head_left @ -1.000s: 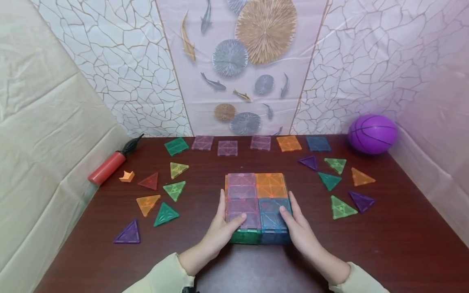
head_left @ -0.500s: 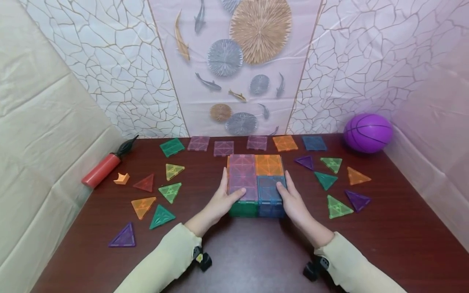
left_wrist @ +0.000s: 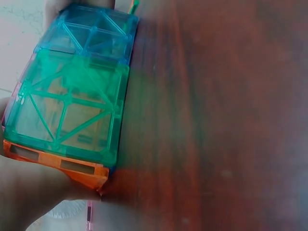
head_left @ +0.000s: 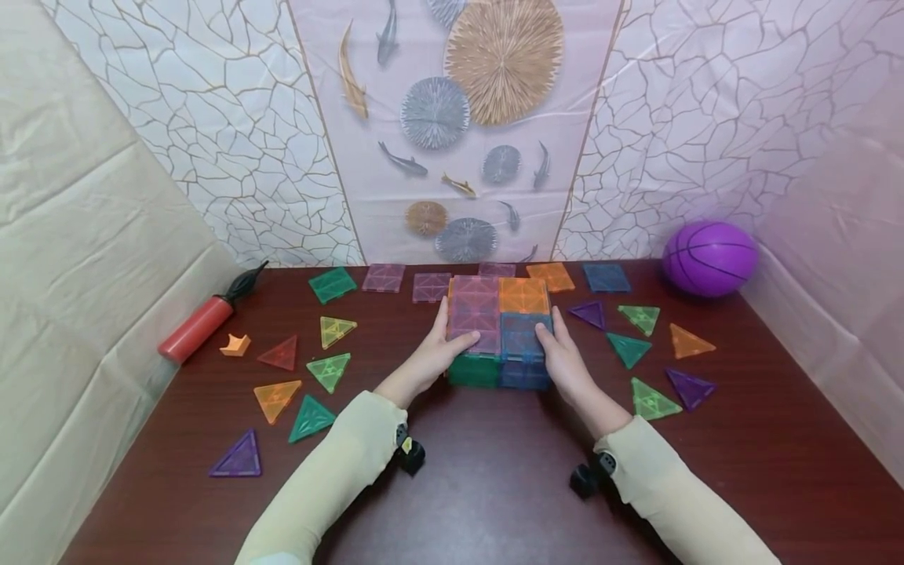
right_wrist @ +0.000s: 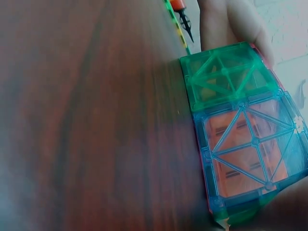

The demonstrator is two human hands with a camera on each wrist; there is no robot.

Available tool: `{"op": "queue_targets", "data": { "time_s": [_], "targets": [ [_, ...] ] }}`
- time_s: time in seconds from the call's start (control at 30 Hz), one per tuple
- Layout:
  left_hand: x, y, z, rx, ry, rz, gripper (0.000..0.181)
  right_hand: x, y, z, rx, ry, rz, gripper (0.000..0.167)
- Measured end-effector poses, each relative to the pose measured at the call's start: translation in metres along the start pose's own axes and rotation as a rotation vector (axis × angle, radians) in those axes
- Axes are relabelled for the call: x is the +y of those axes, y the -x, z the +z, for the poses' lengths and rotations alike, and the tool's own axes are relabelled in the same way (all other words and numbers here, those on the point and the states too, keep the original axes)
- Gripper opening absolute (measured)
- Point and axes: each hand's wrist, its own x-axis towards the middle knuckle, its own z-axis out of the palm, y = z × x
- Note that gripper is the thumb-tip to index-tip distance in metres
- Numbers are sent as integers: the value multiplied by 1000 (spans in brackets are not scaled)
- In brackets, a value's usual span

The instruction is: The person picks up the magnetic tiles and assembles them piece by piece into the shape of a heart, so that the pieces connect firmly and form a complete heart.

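Toward the far half of the bench (head_left: 480, 479), a closed box (head_left: 501, 333) of see-through tiles sits between the two hands. Its top shows pink squares (head_left: 476, 294) on the left, an orange square (head_left: 523, 296) at the back right and a blue square (head_left: 521, 336) at the front right. The near wall pairs a green panel (left_wrist: 72, 106) with a blue panel (right_wrist: 255, 144). Orange shapes (right_wrist: 231, 173) show through the blue; whether they are contents or the far walls, I cannot tell, nor whether the base touches the bench. The left hand (head_left: 436, 347) and right hand (head_left: 563, 357) grip opposite sides, thumbs on top, fingers along the walls. Loose triangular tiles (head_left: 240, 457) lie on both sides, square tiles (head_left: 606, 277) along the back. A purple ball (head_left: 712, 259) rests at the far right; a red pump (head_left: 198, 326) and an orange crown-shaped piece (head_left: 235, 345) lie at the left.
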Motion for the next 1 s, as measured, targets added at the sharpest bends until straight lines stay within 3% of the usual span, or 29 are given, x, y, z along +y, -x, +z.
{"op": "queue_targets", "data": {
  "time_s": [0.3,0.57,0.67,0.77,0.9,1.0],
  "targets": [
    [6,-14,1,-7,1,5,96,-3,-10,-6,11,-17,18,67],
    [15,-5,-5,7,-88,-41,95,-7,-4,-24,-34,39,26,72],
    [20,9,-14,15,-132,-25,93,-4,6,-42,-44,100,-9,71],
    [28,33,-30,2,-203,28,86,-1,20,-65,-63,275,-83,71],
    [32,74,-63,-44,-373,96,78,4,40,-98,-128,531,-203,67],
    [30,101,-91,-70,-497,107,75,9,53,-118,-174,632,-257,65]
  ]
}}
